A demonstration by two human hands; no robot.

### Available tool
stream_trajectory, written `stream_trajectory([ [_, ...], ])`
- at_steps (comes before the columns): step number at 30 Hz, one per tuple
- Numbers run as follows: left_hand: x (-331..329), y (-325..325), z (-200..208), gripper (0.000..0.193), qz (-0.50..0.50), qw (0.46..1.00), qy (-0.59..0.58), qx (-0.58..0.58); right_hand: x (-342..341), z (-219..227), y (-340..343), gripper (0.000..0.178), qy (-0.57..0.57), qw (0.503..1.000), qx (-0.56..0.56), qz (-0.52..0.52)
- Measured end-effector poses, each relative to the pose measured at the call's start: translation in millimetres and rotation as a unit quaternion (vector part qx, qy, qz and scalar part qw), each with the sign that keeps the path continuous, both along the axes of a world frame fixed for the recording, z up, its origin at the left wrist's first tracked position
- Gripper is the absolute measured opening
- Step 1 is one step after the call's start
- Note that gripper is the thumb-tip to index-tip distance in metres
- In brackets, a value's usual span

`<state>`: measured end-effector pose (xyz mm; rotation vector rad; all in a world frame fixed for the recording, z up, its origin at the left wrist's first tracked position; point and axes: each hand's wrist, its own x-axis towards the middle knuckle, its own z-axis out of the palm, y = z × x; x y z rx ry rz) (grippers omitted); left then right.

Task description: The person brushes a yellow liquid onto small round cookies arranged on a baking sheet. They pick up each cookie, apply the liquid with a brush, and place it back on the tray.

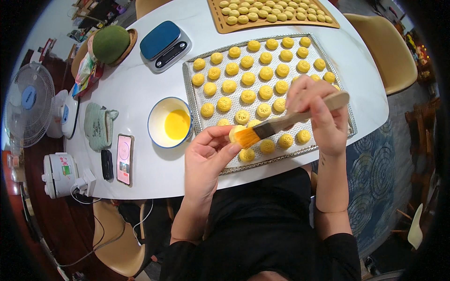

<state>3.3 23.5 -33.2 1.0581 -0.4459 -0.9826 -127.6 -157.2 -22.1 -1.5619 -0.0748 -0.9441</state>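
Left hand (205, 155) pinching, right hand (329, 125) gripping, both forearms (193, 216) bare

Single head-worn fisheye, facing down; left hand (205, 157) and right hand (321, 114) near, around mid-frame; table (124, 93) beneath; torso (262, 220) lower middle; edges bent.

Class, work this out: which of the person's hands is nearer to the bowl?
Left. The left hand is close by the lower right of the bowl; the right hand is farther right, above the tray.
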Motion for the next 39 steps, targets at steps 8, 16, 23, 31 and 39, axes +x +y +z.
stream_trajectory([
  [8,3.3,-7.1,10.4,0.035,-0.051,0.989,-0.12,0.064,1.0,20.9,-12.6,0.02,0.075,0.996,0.014,0.043],
  [16,4.5,-14.1,19.2,0.052,-0.074,0.982,-0.156,0.081,2.6,13.2,-37.0,0.02,0.046,0.988,0.127,0.071],
  [23,4.5,-17.0,21.3,0.062,-0.104,0.963,-0.236,0.079,3.5,12.5,-37.2,0.021,0.138,0.979,0.153,0.006],
  [31,8.2,-20.2,15.6,0.064,-0.139,0.969,-0.195,0.06,0.8,8.3,-41.8,0.021,0.178,0.972,0.151,0.022],
  [39,8.6,-26.1,3.7,0.059,-0.147,0.987,-0.068,0.011,-2.0,-3.7,-31.5,0.021,0.115,0.967,0.229,-0.008],
])
